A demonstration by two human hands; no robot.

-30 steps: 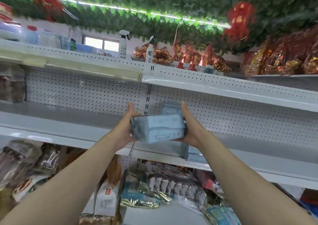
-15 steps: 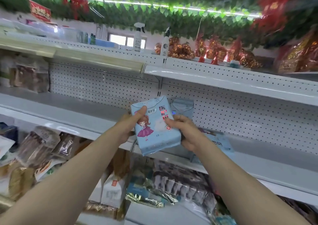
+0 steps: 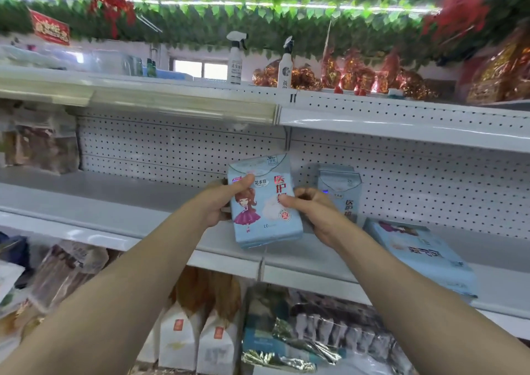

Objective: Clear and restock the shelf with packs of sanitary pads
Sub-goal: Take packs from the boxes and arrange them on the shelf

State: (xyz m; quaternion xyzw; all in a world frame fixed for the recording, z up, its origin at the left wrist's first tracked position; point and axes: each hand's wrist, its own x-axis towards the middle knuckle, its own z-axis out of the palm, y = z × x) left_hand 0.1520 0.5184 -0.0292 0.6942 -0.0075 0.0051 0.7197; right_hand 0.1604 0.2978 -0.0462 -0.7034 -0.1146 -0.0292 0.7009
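I hold a light blue pad pack [image 3: 265, 219] upright, its printed front with a cartoon girl facing me, just above the front of the grey middle shelf [image 3: 114, 202]. My left hand [image 3: 222, 199] grips its left edge, thumb over the top corner. My right hand [image 3: 312, 211] pinches its right edge. A second pad pack [image 3: 339, 185] stands upright against the pegboard behind my right hand. A third pad pack [image 3: 421, 257] lies flat on the shelf to the right.
The upper shelf [image 3: 401, 125] overhangs the middle one and carries two spray bottles [image 3: 235, 59] and red-gold wrapped goods [image 3: 358, 76]. Bagged goods [image 3: 40, 145] sit at the far left of the middle shelf. Snack bags and white cartons [image 3: 198, 337] fill the shelf below.
The pack turned from lying edge-on between my palms to upright with its front toward me. The view shifted left, bringing the flat pack on the right into sight.
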